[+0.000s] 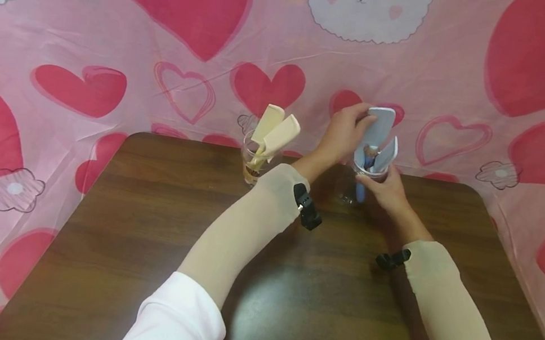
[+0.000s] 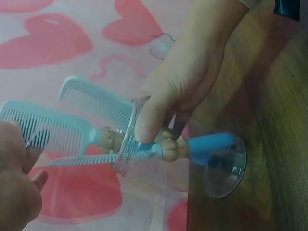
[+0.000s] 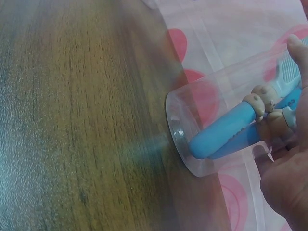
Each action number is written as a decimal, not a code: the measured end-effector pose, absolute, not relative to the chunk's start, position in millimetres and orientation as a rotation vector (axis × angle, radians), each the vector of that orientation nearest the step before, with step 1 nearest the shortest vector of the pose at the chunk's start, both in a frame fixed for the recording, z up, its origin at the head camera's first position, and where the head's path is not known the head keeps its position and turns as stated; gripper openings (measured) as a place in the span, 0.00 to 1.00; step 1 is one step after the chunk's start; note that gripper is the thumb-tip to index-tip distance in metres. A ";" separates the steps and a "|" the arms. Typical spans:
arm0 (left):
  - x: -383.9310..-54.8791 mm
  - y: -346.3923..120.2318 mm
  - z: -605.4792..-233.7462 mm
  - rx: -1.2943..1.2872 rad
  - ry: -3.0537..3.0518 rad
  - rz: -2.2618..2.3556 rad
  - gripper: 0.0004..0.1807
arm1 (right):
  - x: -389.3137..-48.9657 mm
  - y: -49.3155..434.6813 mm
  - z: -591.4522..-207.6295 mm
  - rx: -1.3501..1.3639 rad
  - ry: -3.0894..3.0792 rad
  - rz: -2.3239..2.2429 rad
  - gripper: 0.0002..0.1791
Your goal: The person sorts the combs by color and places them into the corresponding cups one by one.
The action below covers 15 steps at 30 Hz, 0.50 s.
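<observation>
At the back of the table, my left hand [image 1: 342, 130] pinches the toothed upper end of a light blue comb [image 2: 45, 122]. This comb has a small bear figure near its neck and stands partly inside a clear jar [image 2: 232, 175]. Two more light blue combs lean in the same jar; one comb [image 2: 98, 101] sticks out beside the rim. My right hand [image 1: 388, 193] grips the jar around its upper part, thumb near the rim. Blue handles [image 3: 226, 127] show through the jar's wall, reaching toward its bottom.
Left of the jar, cream combs [image 1: 282, 135] stand in a second clear glass [image 1: 248, 166] with a printed mark. A brown wooden table [image 1: 316, 311] lies under both arms. Behind its back edge hangs a pink cloth [image 1: 141, 35] with red hearts.
</observation>
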State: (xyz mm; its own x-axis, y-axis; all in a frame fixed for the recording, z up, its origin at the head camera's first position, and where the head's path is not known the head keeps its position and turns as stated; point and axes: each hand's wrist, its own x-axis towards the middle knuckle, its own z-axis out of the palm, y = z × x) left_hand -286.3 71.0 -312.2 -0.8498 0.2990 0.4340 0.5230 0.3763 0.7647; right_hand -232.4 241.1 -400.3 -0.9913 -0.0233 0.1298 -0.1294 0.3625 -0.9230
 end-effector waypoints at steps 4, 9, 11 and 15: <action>-286.4 70.7 -312.6 -0.750 -2.441 -1.469 0.16 | -237.1 245.7 -406.7 0.145 -2.510 1.720 0.41; -287.4 67.7 -319.9 -0.845 -2.421 -1.499 0.16 | -234.6 246.0 -405.2 0.152 -2.510 1.716 0.41; -287.9 66.2 -323.5 -0.899 -2.387 -1.546 0.15 | -230.0 243.4 -399.1 0.152 -2.515 1.711 0.40; -287.7 62.7 -328.8 -0.971 -2.332 -1.647 0.14 | -233.3 246.3 -404.0 0.161 -2.509 1.707 0.40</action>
State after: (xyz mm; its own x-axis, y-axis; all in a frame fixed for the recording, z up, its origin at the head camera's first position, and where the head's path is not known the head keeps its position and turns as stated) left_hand -287.7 62.7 -328.8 -0.7856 0.4270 0.4477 0.5647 0.1993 0.8009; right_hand -233.3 246.3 -404.0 -0.9892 -0.0301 0.1436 -0.1447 0.3649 -0.9197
